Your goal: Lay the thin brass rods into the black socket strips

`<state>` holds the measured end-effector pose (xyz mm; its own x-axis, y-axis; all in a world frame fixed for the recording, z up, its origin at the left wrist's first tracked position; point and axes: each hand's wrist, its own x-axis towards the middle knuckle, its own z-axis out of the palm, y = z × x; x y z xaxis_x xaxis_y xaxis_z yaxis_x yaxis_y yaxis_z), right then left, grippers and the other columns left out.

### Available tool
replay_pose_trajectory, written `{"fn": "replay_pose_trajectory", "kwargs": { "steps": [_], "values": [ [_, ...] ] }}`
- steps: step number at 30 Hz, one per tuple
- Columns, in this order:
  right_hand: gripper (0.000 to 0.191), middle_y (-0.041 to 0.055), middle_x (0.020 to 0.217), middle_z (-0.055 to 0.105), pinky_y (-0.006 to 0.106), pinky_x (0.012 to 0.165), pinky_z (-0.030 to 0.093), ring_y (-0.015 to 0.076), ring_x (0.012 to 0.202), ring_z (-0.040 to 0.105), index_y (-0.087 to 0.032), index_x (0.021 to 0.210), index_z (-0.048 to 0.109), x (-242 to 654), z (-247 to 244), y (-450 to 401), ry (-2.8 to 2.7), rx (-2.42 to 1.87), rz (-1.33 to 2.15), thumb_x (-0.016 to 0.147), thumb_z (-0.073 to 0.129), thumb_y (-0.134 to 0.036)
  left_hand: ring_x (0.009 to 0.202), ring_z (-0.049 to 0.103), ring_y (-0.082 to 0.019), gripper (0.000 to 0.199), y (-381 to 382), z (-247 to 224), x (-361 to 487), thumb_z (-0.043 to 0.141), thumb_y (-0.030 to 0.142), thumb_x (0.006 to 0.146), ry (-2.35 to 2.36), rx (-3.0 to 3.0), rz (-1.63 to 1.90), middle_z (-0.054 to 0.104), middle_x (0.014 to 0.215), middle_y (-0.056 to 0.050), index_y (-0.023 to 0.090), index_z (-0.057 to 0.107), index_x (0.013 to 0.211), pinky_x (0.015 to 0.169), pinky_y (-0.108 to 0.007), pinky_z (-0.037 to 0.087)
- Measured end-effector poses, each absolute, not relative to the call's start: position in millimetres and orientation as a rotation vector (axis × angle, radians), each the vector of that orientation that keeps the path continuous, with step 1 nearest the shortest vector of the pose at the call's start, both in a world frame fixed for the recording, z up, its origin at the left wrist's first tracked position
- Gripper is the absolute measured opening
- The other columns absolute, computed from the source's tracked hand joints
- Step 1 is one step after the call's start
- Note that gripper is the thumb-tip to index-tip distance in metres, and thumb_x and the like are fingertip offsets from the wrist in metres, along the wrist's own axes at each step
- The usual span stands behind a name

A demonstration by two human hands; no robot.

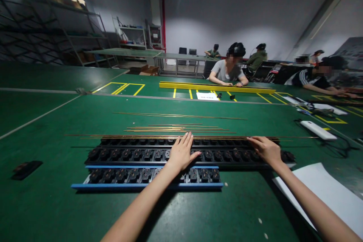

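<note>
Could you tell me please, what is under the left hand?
The left hand is over a row of black modules, fingertips at thin brass-coloured rods. Modules on both sides of it show; whatever lies directly beneath the palm is covered.

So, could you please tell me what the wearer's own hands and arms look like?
The left hand and right hand are ungloved, with slender fingers. No sleeve, watch or bracelet shows on the left forearm or right forearm. Any nail polish is too small to tell.

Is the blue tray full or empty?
Full where visible: black parts line the blue tray in a row. The left forearm hides a stretch; cannot tell there.
</note>
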<state>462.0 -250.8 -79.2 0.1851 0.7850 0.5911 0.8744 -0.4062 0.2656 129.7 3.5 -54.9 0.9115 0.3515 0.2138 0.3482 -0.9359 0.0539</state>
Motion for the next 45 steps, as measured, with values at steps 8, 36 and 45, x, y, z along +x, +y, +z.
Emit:
{"fn": "replay_pose_trajectory", "kwargs": {
  "steps": [8,36,45],
  "values": [
    [0.025,0.0013,0.097,0.07,0.022,0.06,0.042,0.0145,0.083,0.063,-0.029,0.104,0.07,464.0,-79.8,-251.6,-1.623,-2.311,-0.996,0.086,0.053,-0.023,0.139,0.023,-0.024,0.082,1.1,-56.5,131.0,0.016,0.067,0.087,0.572,3.026,0.331,0.023,0.151,-0.012,0.008,0.028,0.142,0.113,-0.041,0.024],
    [0.028,0.0031,0.1,0.069,0.024,0.064,0.045,0.0152,0.085,0.062,-0.028,0.106,0.069,466.4,-79.6,-249.6,-1.616,-2.323,-0.914,0.086,0.049,-0.021,0.14,0.02,-0.024,0.076,-16.6,-52.6,142.2,0.019,0.065,0.088,0.643,3.024,0.358,0.02,0.152,-0.013,0.012,0.032,0.141,0.112,-0.046,0.025],
    [0.026,0.0026,0.099,0.069,0.023,0.065,0.045,0.0149,0.084,0.062,-0.029,0.104,0.069,463.2,-78.7,-247.7,-1.572,-2.318,-0.908,0.086,0.052,-0.02,0.14,0.021,-0.022,0.072,-31.3,-46.7,176.1,0.016,0.062,0.09,0.461,3.032,0.484,0.023,0.151,-0.009,0.014,0.029,0.143,0.113,-0.045,0.025]
  ]
}}
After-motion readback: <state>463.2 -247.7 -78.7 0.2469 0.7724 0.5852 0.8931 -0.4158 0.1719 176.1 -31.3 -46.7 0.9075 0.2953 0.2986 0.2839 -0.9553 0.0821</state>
